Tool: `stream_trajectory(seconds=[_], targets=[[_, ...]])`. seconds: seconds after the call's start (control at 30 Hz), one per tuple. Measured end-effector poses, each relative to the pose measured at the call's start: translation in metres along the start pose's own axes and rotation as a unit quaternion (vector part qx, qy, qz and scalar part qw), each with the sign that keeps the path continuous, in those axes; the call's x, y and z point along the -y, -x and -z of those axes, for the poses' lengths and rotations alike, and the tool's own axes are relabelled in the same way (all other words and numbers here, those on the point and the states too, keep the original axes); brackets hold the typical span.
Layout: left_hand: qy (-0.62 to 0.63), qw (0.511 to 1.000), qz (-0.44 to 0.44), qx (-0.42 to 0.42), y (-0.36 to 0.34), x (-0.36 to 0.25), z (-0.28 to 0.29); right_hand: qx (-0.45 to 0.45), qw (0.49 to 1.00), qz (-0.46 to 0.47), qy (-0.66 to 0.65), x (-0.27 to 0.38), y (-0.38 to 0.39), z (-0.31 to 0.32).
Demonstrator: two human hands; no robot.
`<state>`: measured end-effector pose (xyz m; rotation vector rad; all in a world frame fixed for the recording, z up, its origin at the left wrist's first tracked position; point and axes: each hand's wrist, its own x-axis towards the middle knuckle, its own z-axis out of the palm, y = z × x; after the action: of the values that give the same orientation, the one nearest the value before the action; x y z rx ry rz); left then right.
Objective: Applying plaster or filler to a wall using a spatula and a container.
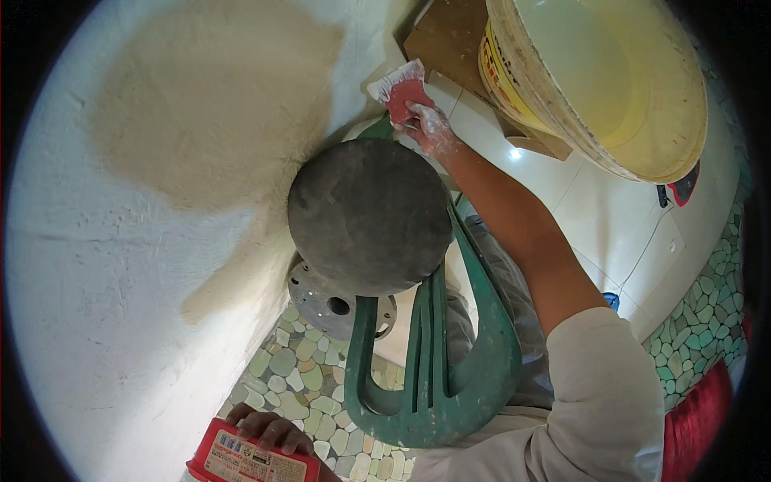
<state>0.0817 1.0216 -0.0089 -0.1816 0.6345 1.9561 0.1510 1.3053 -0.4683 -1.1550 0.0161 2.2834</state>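
My right hand (432,128), dusted with white, reaches forward past the dark round disc and grips a red putty spreader (408,98). White paste coats the spreader's far edge, which is beside the wall. At the lower left, my left hand (271,430) is closed over the edge of a red tub (255,459) with a pale printed label; its contents do not show. Between my hands stands a green plastic chair (480,386), speckled with white. The dark round disc (369,217) hides part of it.
A white wall (120,321) with a brownish patch (217,104) rises along the left. A large pale bucket (530,96) stands at the far right near brown cardboard (446,44). Below the dark disc is a grey perforated disc (325,309). Pebble-patterned flooring (325,402) borders white tiles (594,217).
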Motion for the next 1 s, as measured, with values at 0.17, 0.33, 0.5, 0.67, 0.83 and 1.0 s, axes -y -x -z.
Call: stream_trajectory(seconds=[0.17,0.33,0.5,0.67,0.83,1.0], targets=[[-0.016,1.0,0.017,-0.009,0.002,-0.004,0.012,-0.086,0.991,0.087,0.045,-0.001,-0.029,-0.039],[-0.004,1.0,-0.006,-0.023,0.004,-0.017,0.021,-0.037,0.989,0.13,0.056,0.003,-0.022,-0.103],[0.02,0.998,-0.04,-0.039,0.007,-0.02,0.018,0.046,0.991,0.125,0.024,0.006,0.019,-0.059],[-0.015,1.0,0.006,-0.024,0.001,-0.014,0.018,-0.131,0.949,0.13,0.255,-0.011,-0.026,-0.027],[0.003,0.999,-0.015,-0.032,-0.003,-0.014,0.023,0.005,0.953,0.222,0.205,-0.031,-0.087,-0.062],[0.028,0.998,-0.036,-0.031,-0.006,-0.018,0.025,0.035,0.771,0.421,0.477,-0.041,-0.025,-0.093]])
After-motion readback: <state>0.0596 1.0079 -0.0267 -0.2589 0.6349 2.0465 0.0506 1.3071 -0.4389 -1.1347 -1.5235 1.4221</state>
